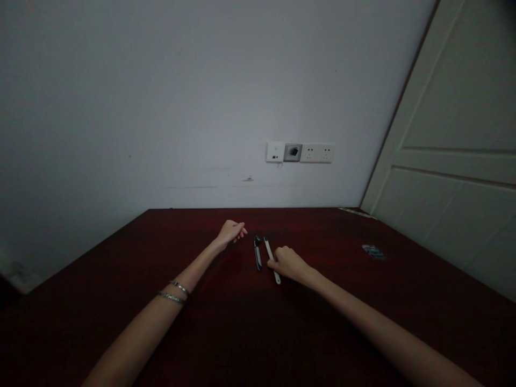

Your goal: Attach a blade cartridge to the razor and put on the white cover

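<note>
Near the middle of the dark red table, my right hand [288,262] has its fingers curled, with the thumb side closed on a slim whitish handle [277,276]. That handle has a small hole at its near end and a notched far tip, and it lies slanted along the tabletop. Just left of it, apart from both hands, is a black and grey razor-like tool [258,256] with a dark greenish head at its far end. My left hand [231,231] is farther left, fingers loosely bent and slightly apart, holding nothing visible. Two silvery bracelets [173,293] circle the left wrist.
A clear packet with bluish-green contents [373,251] lies on the table [226,333] to the right. A thin pale strip [357,213] rests at the far right corner. Behind stands a wall with sockets [317,153]; a pale panelled door [455,156] borders the right side.
</note>
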Motion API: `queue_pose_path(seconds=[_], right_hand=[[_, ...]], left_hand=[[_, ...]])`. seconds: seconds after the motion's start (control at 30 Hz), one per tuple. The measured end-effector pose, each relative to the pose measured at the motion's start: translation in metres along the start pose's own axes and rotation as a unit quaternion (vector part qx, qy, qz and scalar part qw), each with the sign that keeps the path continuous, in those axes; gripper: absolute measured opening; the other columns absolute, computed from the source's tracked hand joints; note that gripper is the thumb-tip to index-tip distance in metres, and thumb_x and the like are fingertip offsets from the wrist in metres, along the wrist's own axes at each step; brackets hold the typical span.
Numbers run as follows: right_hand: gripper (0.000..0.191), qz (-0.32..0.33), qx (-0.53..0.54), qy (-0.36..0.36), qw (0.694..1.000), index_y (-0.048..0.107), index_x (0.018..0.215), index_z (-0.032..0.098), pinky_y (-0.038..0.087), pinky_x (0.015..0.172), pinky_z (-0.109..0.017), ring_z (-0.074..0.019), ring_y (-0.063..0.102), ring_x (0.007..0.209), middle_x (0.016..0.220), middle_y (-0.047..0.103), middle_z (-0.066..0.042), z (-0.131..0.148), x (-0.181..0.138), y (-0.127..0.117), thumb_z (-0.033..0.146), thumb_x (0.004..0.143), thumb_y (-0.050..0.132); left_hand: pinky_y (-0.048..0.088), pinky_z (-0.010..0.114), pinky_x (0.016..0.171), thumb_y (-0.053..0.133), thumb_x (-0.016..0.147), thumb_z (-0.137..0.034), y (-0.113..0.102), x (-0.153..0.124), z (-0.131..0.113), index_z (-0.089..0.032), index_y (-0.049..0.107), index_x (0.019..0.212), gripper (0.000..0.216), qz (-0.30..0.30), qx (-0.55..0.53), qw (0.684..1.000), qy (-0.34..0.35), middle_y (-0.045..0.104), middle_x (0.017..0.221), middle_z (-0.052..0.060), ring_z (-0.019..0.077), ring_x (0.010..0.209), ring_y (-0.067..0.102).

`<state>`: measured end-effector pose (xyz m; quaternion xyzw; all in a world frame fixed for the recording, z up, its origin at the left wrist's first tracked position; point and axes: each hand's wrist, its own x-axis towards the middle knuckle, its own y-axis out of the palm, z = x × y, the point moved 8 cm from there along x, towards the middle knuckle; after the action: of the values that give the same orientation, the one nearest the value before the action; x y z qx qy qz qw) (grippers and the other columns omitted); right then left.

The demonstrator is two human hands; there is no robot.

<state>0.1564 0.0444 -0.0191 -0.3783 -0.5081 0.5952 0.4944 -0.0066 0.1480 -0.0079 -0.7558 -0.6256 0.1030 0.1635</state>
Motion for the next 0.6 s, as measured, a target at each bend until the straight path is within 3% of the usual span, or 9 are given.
queue_pose_path(seconds=[0.2,0.4,0.5,0.6], right_hand=[[0.032,0.007,-0.007,-0.007,1.0,0.066,0.075,0.012,0.043,0.059,-0.028,-0.0267,0.065,0.076,0.082,0.067,-0.017,0.002,-0.002,0.001,0.037,0.079,0.046],[0.043,-0.006,0.01,0.003,1.0,0.064,0.068,0.015,0.041,0.058,-0.028,-0.0248,0.065,0.072,0.074,0.067,-0.014,-0.007,-0.004,-0.008,0.049,0.081,0.041],[0.039,-0.047,0.033,0.016,0.998,0.061,0.066,0.018,0.04,0.056,-0.027,-0.0217,0.063,0.067,0.07,0.066,-0.009,-0.032,-0.01,-0.03,0.049,0.08,0.044],[0.03,-0.127,0.068,0.007,0.99,0.061,0.074,0.02,0.042,0.058,-0.027,-0.0184,0.062,0.066,0.074,0.066,-0.006,-0.08,-0.018,-0.062,0.046,0.079,0.048]], left_hand=[[0.027,0.016,0.034,0.043,0.08,-0.03,-0.001,0.004,0.005,-0.008,0.063,0.062,0.035,-0.002,-0.001,1.0,0.001,0.052,0.047,0.001,0.0057,0.037,0.041],[0.027,0.017,0.034,0.045,0.079,-0.03,-0.002,0.001,0.0,-0.009,0.064,0.062,0.033,-0.013,0.012,1.0,0.012,0.053,0.049,0.002,0.0058,0.037,0.04],[0.025,0.017,0.034,0.046,0.078,-0.032,-0.004,-0.002,-0.008,-0.01,0.064,0.064,0.032,-0.032,0.019,0.999,0.026,0.055,0.053,0.002,0.0056,0.038,0.039],[0.024,0.017,0.035,0.047,0.077,-0.034,-0.007,-0.005,-0.016,-0.011,0.065,0.068,0.031,-0.051,0.023,0.998,0.041,0.057,0.057,0.002,0.0062,0.041,0.04]])
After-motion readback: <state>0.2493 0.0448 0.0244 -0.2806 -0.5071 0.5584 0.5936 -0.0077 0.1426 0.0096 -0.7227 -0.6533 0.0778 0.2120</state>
